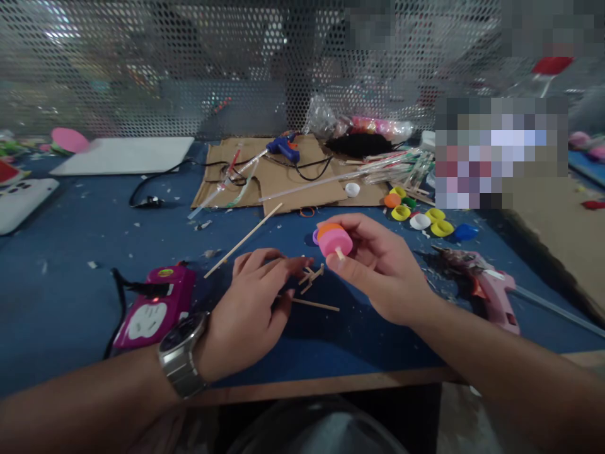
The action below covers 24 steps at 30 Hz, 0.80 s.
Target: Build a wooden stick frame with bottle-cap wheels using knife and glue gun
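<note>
My right hand is closed around a stack of bottle caps, with a pink cap in front of an orange cap. A short wooden stick end pokes out of the pink cap's face near my thumb. A purple piece shows at the stack's left. My left hand, with a wristwatch, hovers low over the table, thumb and forefinger apart. Its fingertips are at a small cluster of short wooden stick pieces. A thin wooden stick lies by the thumb.
A longer skewer lies ahead of my left hand. A purple power strip sits at left, a pink glue gun at right. Several loose caps and cardboard with a blue glue gun are farther back, before a perforated metal screen.
</note>
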Tool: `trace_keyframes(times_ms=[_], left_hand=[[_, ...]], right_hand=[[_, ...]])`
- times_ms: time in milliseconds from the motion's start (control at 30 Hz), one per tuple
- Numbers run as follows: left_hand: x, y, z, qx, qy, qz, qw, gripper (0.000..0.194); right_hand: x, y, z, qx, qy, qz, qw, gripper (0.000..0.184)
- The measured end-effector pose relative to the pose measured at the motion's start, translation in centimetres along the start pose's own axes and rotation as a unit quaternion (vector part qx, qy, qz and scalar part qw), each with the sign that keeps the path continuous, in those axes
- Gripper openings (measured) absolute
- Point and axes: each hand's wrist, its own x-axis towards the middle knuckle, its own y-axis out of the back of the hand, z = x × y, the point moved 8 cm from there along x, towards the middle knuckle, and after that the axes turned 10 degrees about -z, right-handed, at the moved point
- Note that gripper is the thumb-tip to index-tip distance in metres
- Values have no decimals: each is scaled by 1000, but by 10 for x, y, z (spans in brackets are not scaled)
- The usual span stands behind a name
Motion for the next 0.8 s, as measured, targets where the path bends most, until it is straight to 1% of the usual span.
trace_keyframes(times_ms=[67, 133, 233, 267, 333, 433, 533, 600, 700, 800], left_hand=[[0, 1, 4, -14, -19, -1, 1000, 40], [1, 2, 7, -29, -36, 4, 999, 35], [0, 7, 8, -33, -39, 19, 999, 16], [0, 8, 8, -28, -38, 25, 999, 12], [-1, 11, 8, -20, -37, 39, 998, 13], [-4, 18, 6, -35, -25, 77, 996, 13], [-6, 22, -5, -118, 17, 104, 987, 6], [-6, 21, -15, -205, 60, 101, 972, 1], [-6, 17, -29, -328, 116, 108, 931, 11], [-7, 12, -38, -433, 141, 126, 881, 20]], right_hand=[[0, -1, 0, 8, 1, -2, 1000, 32], [0, -1, 0, 17, 4, -3, 1000, 30], [0, -2, 1, 21, -4, -2, 1000, 29], [0, -2, 2, 21, -11, -3, 1000, 29], [0, -2, 3, 26, -21, -4, 999, 31], [-1, -2, 3, 35, -17, 2, 999, 31], [-1, 0, 1, 27, 1, 17, 999, 31], [-1, 1, 1, 20, 7, 28, 999, 32], [-2, 3, 1, 8, 3, 38, 999, 34], [-4, 4, -1, -16, 3, 40, 999, 35]])
